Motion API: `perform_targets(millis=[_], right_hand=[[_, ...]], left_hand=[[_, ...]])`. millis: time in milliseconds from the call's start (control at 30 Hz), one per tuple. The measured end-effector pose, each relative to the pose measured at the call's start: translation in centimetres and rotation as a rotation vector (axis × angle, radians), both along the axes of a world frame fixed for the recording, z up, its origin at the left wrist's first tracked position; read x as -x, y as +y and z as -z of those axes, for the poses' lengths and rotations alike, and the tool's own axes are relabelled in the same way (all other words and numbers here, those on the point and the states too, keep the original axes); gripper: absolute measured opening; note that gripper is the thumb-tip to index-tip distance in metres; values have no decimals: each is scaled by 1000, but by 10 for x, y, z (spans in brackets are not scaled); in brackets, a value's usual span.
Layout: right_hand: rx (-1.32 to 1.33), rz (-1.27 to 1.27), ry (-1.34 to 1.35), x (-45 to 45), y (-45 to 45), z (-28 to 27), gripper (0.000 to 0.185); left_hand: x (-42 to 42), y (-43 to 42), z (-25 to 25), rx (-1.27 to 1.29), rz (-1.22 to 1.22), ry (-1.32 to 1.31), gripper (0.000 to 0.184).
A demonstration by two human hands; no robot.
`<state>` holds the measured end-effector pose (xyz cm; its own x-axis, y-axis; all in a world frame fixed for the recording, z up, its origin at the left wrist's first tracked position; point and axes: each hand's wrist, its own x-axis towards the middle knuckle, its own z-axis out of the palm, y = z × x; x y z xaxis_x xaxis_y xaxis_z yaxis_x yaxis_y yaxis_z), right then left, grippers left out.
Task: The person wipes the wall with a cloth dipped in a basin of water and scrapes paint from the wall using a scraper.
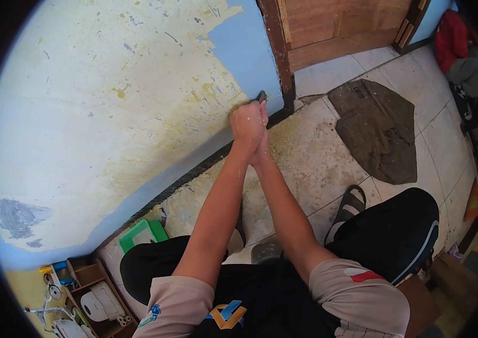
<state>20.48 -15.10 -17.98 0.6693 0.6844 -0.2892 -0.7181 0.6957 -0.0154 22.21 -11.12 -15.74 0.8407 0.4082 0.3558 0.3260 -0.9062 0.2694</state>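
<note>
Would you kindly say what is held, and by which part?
A dark-tipped tool, apparently by its hidden end, inside the left hand and right hand.

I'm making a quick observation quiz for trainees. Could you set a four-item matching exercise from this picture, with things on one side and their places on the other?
Things:
1. Green container
2. Brown cloth
3. Dark tool
4. Wooden door

Places:
A. Poking out from the joined hands, at the wall
B. At the top of the picture, beyond the wall's end
C. On the floor beside the person's left knee
D. Spread on the floor tiles, to the right of the hands

Right pairs: 1-C, 2-D, 3-A, 4-B
</note>
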Motion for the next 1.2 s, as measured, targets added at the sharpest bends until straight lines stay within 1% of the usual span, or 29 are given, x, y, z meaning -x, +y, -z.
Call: perform_targets(millis=[67, 100, 167, 300, 500, 567, 733, 833, 1000, 1067, 1200], right_hand=[[-33, 1, 3, -1, 0, -1, 53], [-47, 2, 4, -2, 0, -2, 53], [-80, -7, 0, -2, 0, -2, 53], [-164, -28, -8, -4, -3, -3, 52], [-272, -50, -48, -6, -8, -4, 51], [-303, -51, -65, -8, -10, -4, 51], [-233, -86, -34, -6, -15, -14, 56], [-227, -116, -24, 0, -21, -6, 57], [-302, -201, -96, -7, -26, 2, 59], [-465, -207, -174, -15, -27, 4, 61], [-501, -190, -143, -11, -20, -1, 63]], left_hand=[[5, 0, 2, -12, -3, -39, 37], [10, 2, 1, -5, 4, -30, 37], [22, 8, -4, -24, -69, 14, 37], [32, 13, -11, -64, -82, 49, 38], [13, 5, -8, 0, -38, 80, 37], [-6, -1, -3, -24, 19, 36, 36], [0, -4, -12, -7, -29, 76, 34], [9, -3, -14, 2, -50, 88, 34], [0, -6, -12, -6, -38, 114, 35], [-7, -10, -11, -50, 6, 108, 33], [-6, -7, -16, -52, 13, 126, 32]])
